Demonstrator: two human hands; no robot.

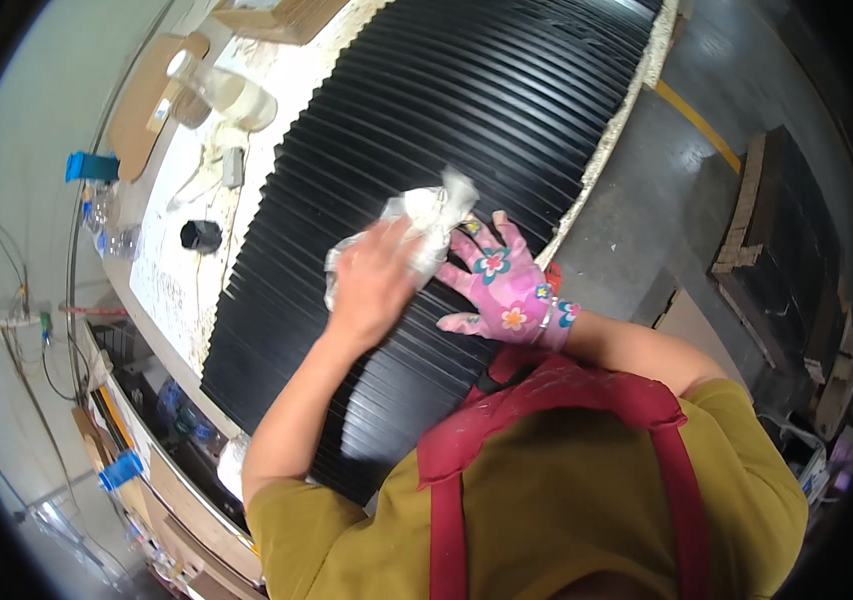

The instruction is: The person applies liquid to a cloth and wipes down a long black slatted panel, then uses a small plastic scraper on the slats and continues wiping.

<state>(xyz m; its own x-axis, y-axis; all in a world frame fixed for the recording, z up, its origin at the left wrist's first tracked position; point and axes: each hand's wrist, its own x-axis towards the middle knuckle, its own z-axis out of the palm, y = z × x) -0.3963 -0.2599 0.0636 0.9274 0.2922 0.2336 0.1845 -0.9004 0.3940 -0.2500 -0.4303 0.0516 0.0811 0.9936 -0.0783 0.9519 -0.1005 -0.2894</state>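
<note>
Long black strips (447, 100) lie side by side across the table, forming a ridged sheet. My bare left hand (377, 275), a little blurred, presses a crumpled white cloth (427, 215) onto them, its fingers closed over it. Just to the right, my right hand (507, 285) wears a pink flowered glove. Its fingers are spread flat over the strips near the table's right edge, beside the cloth, and hold nothing.
On the table's left side stand a clear bottle (227, 92) with pale contents, a small black cup (202, 236) and a grey block (234, 167). A cardboard box (282, 18) sits at the far edge. Stacked dark panels (782, 240) stand on the floor at right.
</note>
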